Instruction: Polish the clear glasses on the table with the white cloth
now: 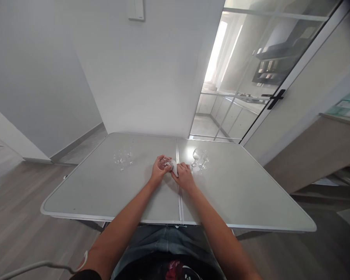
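Note:
My left hand [158, 170] is curled around a small clear glass [165, 162] held just above the middle of the grey folding table [105, 194]. My right hand [184, 175] is closed on a white cloth [174, 168] that presses against the glass's open end. Both hands meet over the table's centre seam. To the right of my hands stand two clear stemmed glasses [200, 158]. On the left half of the table several more clear glasses [123, 158] stand together.
A white wall stands right behind the table's far edge. A glass sliding door [251, 77] with a black handle lies to the back right. A low cabinet [323, 151] is at the right. Wooden floor surrounds the table.

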The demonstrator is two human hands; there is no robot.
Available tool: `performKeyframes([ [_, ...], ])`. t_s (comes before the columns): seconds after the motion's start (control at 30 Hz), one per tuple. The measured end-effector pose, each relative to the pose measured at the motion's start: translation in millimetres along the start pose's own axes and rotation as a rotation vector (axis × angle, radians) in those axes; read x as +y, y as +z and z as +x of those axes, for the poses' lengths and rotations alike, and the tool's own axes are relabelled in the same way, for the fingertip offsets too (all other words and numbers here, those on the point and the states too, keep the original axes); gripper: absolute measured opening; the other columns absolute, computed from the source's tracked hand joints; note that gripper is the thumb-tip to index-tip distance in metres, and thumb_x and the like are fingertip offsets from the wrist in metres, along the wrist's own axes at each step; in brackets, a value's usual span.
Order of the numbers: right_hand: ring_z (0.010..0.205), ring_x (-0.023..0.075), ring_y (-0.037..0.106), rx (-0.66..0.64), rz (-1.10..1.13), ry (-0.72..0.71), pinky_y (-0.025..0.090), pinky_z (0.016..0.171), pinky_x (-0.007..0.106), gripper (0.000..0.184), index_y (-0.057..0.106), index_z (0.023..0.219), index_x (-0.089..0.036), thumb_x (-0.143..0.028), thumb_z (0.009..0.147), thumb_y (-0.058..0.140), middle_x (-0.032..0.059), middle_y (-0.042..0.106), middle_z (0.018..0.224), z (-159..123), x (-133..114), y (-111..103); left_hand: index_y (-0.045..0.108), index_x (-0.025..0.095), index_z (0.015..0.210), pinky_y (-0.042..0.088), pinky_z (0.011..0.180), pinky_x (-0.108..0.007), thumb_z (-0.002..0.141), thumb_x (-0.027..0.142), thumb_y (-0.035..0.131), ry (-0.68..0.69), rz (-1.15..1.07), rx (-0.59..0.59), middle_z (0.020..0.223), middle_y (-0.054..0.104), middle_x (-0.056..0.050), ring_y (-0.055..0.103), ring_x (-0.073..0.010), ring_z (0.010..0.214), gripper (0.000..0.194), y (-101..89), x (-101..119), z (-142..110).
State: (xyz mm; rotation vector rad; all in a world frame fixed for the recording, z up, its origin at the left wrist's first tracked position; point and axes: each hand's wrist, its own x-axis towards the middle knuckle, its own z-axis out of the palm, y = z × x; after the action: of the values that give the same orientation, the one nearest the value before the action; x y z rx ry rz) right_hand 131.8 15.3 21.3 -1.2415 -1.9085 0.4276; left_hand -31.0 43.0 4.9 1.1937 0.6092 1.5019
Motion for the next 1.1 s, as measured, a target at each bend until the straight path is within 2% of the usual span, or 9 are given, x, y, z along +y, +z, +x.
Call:
performKeyframes([
  [0.13,0.089,0.0263,0.053,-0.02,0.087,0.053,0.041,0.086,0.04,0.022,0.056,0.075,-0.021,-0.04,0.084,0.063,0.0075,0.061,0.079,0.2,-4.9,4.6,0.054,0.02,0.123,0.051,0.096,-0.041,0.068,0.043,0.087,-0.018,-0.064,-0.005,0.128,0.066,-0.018,0.066,-0.0278,0.114,0.068,-2.8,1.0,0.5],
  [0.27,0.064,0.0182,0.049,-0.314,0.794,0.347,0.045,0.07,0.035,0.034,0.06,0.081,-0.02,-0.054,0.083,0.061,0.0004,0.053,0.066,-0.6,-5.5,9.3,0.061,0.016,0.122,0.052,0.095,-0.042,0.067,0.05,0.086,-0.099,-0.155,-0.052,0.127,0.066,-0.019,0.066,-0.0305,0.113,0.069,-6.0,6.6,-1.1],
  [0.4,0.061,0.0163,0.048,-0.467,1.199,0.402,0.047,0.073,0.038,0.041,0.061,0.085,-0.02,-0.061,0.079,0.06,0.0007,0.055,0.07,-1.7,-5.2,9.0,0.063,0.016,0.122,0.052,0.093,-0.041,0.065,0.053,0.086,-0.14,-0.182,-0.107,0.127,0.066,-0.019,0.064,-0.0318,0.115,0.072,-5.9,11.2,-1.8],
  [0.47,0.062,0.0172,0.05,-0.39,1.041,0.386,0.046,0.07,0.036,0.039,0.062,0.083,-0.02,-0.059,0.08,0.061,0.0022,0.057,0.072,-1.9,-4.7,8.7,0.062,0.017,0.122,0.052,0.093,-0.041,0.065,0.051,0.087,-0.133,-0.181,-0.095,0.126,0.066,-0.017,0.065,-0.0305,0.114,0.071,-5.3,10.8,-0.9],
  [0.63,0.082,0.0241,0.054,-0.017,0.116,0.092,0.043,0.081,0.038,0.024,0.055,0.072,-0.022,-0.042,0.083,0.062,0.005,0.057,0.073,-1.9,-3.7,10.6,0.061,0.018,0.121,0.048,0.101,-0.042,0.063,0.037,0.091,-0.05,-0.194,-0.027,0.126,0.066,-0.016,0.064,-0.0289,0.116,0.067,-5.3,6.0,3.0],
  [0.73,0.097,0.0271,0.052,0.067,-0.068,-0.026,0.039,0.092,0.042,0.019,0.054,0.076,-0.021,-0.036,0.087,0.058,0.0081,0.06,0.081,-2.4,-3.7,14.6,0.062,0.018,0.121,0.047,0.104,-0.041,0.064,0.033,0.09,-0.054,-0.23,-0.038,0.129,0.065,-0.015,0.063,-0.0292,0.119,0.066,-8.7,4.3,5.0],
  [0.83,0.084,0.0233,0.053,-0.026,0.213,0.097,0.044,0.083,0.039,0.024,0.056,0.076,-0.02,-0.042,0.086,0.06,0.005,0.058,0.075,-2.1,-3.1,20.3,0.064,0.017,0.122,0.049,0.1,-0.038,0.064,0.034,0.091,-0.129,-0.283,-0.098,0.128,0.066,-0.015,0.064,-0.0284,0.117,0.067,-15.5,3.7,6.1],
  [1.0,0.066,0.0188,0.055,-0.426,1.1,0.327,0.048,0.07,0.036,0.038,0.063,0.086,-0.017,-0.055,0.084,0.059,0.0052,0.062,0.075,-1.3,-2.1,19.8,0.064,0.016,0.125,0.052,0.095,-0.038,0.065,0.044,0.089,-0.203,-0.311,-0.166,0.132,0.064,-0.017,0.064,-0.0318,0.117,0.071,-22.0,4.9,4.3],
  [1.1,0.069,0.0212,0.06,-0.508,1.214,0.334,0.05,0.075,0.039,0.042,0.065,0.086,-0.017,-0.058,0.082,0.061,0.0057,0.063,0.072,-1.2,-2.0,16.0,0.064,0.015,0.126,0.052,0.094,-0.038,0.064,0.045,0.089,-0.194,-0.301,-0.18,0.132,0.064,-0.017,0.063,-0.0324,0.119,0.073,-19.9,5.4,3.3],
])
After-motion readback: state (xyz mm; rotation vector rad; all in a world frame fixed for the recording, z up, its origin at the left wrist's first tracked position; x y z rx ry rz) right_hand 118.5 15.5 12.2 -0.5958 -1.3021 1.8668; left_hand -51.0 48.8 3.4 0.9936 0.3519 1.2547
